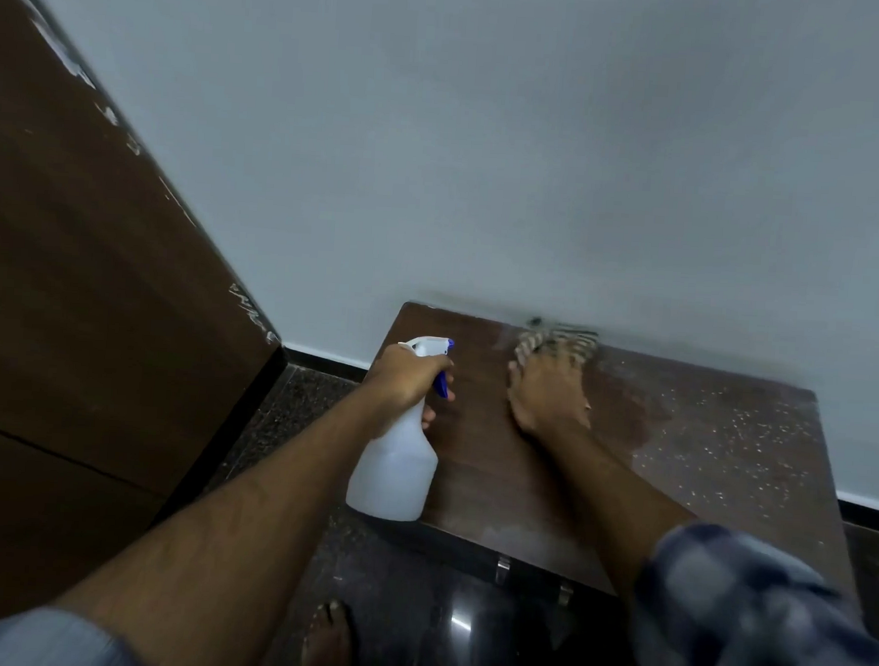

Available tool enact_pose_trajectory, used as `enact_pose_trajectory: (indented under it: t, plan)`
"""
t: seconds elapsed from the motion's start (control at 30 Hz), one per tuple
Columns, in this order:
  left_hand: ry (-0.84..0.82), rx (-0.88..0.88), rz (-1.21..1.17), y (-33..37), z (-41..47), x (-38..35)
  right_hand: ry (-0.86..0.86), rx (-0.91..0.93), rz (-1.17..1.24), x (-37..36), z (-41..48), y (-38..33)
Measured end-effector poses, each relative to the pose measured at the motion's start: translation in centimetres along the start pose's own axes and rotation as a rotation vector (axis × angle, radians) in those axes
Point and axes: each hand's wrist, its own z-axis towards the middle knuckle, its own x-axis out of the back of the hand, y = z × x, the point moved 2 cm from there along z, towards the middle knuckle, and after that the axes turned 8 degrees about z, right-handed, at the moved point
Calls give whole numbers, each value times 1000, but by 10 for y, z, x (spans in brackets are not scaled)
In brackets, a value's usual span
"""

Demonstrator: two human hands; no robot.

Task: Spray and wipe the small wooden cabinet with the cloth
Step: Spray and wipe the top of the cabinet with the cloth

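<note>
The small wooden cabinet [703,452] stands against the wall, its dark brown top speckled with spray droplets on the right half. My left hand [409,377] grips the neck of a white spray bottle [393,474] with a blue trigger, held over the cabinet's left edge. My right hand [547,391] lies flat on the cabinet top near the back, pressing a striped cloth [560,340] that shows, blurred, past my fingertips by the wall.
A tall dark wooden door or wardrobe panel [70,284] rises at the left. The grey wall [540,159] backs the cabinet. Dark polished floor [410,614] lies below, with my bare foot [328,640] on it. Two metal handles [503,568] show on the cabinet front.
</note>
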Motion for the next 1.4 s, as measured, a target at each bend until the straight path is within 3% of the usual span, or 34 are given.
enact_pose_trajectory:
  t: [0.1, 0.13, 0.23, 0.27, 0.37, 0.4, 0.53, 0.63, 0.7, 0.9, 1.1, 1.17, 1.23, 1.3, 1.33, 1.4]
  plan:
    - [-15, -3, 17, -5, 8, -1, -210, 477, -26, -15, 12, -16]
    - [-21, 2, 21, -8, 10, -2, -224, 437, -20, -10, 18, -10]
    - [-30, 30, 23, -15, 15, -2, -25, -23, -17, -11, 28, 3]
    - [-27, 35, 30, -17, 17, -3, -26, 15, -100, -14, 25, -8]
    - [-34, 28, 50, -16, 20, -4, -226, 423, -133, -29, 23, -20]
    - [-40, 24, 56, -15, 19, -4, -242, 437, -108, -22, 26, -12]
    - [-40, 35, 44, -14, 7, 0, -61, 152, -35, -6, 17, 14]
    - [-48, 26, 26, -18, -13, 0, -131, 228, -19, -11, -18, 23]
    - [-53, 28, 9, -28, -29, -5, -184, 177, 33, -1, -48, 33]
    - [-91, 85, 23, -70, -89, -28, -71, -41, 66, 2, -133, 39]
    - [-42, 160, 5, -127, -131, -51, -118, 14, 9, -1, -191, 43]
    - [-26, 206, 1, -140, -138, -55, -35, -104, 37, 4, -203, 46]
    - [-30, 232, -5, -149, -142, -56, 71, -339, 54, 4, -211, 36]
    - [-42, 243, -26, -153, -144, -54, 63, -460, 14, -2, -211, 11]
    - [-47, 243, -34, -154, -144, -52, 20, -387, -3, -8, -208, -5]
    - [-55, 233, -34, -153, -141, -48, -123, -26, -21, -22, -201, -31]
